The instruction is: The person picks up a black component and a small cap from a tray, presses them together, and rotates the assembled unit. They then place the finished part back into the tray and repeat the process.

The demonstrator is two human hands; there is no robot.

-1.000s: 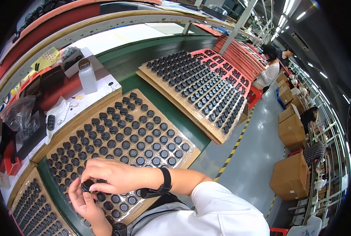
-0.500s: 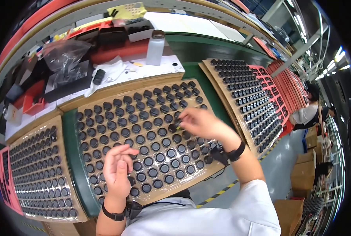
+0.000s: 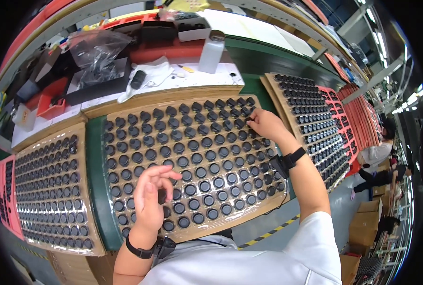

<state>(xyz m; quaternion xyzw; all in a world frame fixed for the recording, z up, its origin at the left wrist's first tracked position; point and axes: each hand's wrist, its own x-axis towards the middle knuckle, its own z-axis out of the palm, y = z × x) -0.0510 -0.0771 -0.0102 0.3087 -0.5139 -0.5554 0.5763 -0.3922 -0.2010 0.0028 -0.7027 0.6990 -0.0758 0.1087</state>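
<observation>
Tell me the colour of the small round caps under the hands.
Black, the small round caps are, clearest in the head view.

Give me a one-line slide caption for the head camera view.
Both hands over a tray of black caps: right hand at the far right rows, left hand near the front.

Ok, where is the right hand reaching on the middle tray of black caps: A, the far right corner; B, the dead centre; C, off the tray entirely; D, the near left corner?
A: the right hand has its fingertips on caps near the far right corner of the middle tray.
</observation>
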